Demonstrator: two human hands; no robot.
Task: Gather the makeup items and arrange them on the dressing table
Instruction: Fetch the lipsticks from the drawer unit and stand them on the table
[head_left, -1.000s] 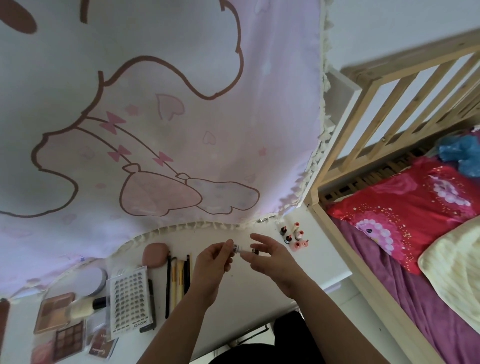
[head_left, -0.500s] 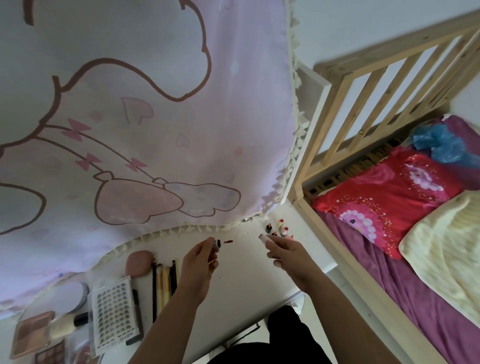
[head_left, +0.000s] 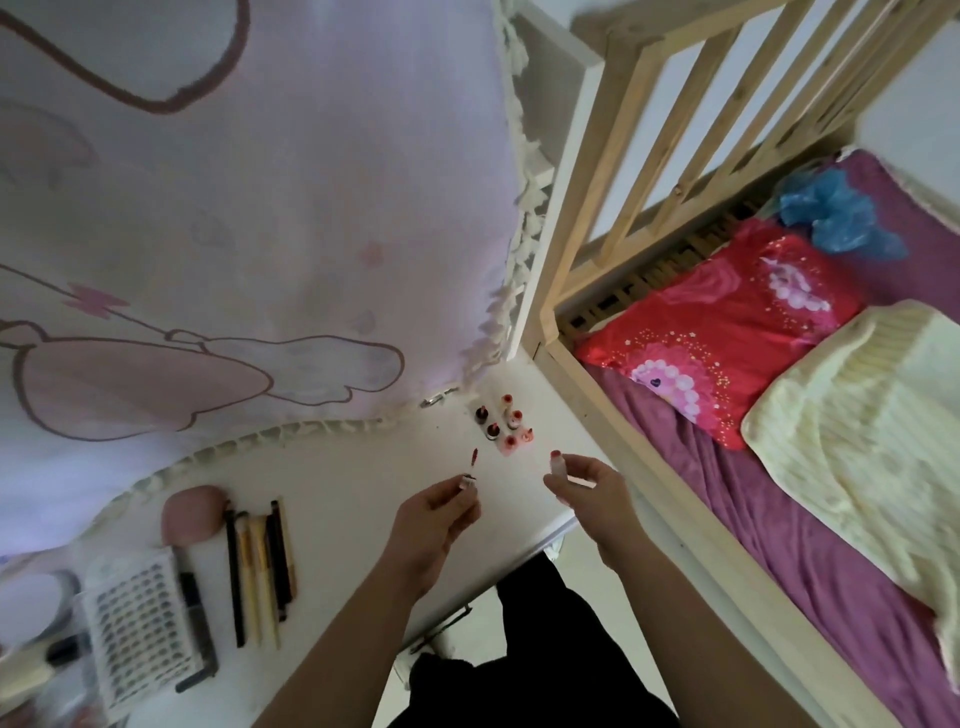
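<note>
Farther apart than before, left hand (head_left: 431, 519) pinches the applicator wand (head_left: 469, 474) while right hand (head_left: 592, 493) grips the lip-gloss tube (head_left: 558, 464).

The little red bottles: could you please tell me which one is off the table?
The bottle pinched in the right hand; the other bottles stand clustered on the dressing table.

Above the white worktop (head_left: 353, 478), the left hand (head_left: 431, 525) pinches a red-tipped applicator wand (head_left: 470, 470) and the right hand (head_left: 592, 493) holds a small uncapped tube (head_left: 557, 463), apart. Small bottles (head_left: 503, 426) stand clustered just beyond; brushes (head_left: 260, 571) lie left.
</note>
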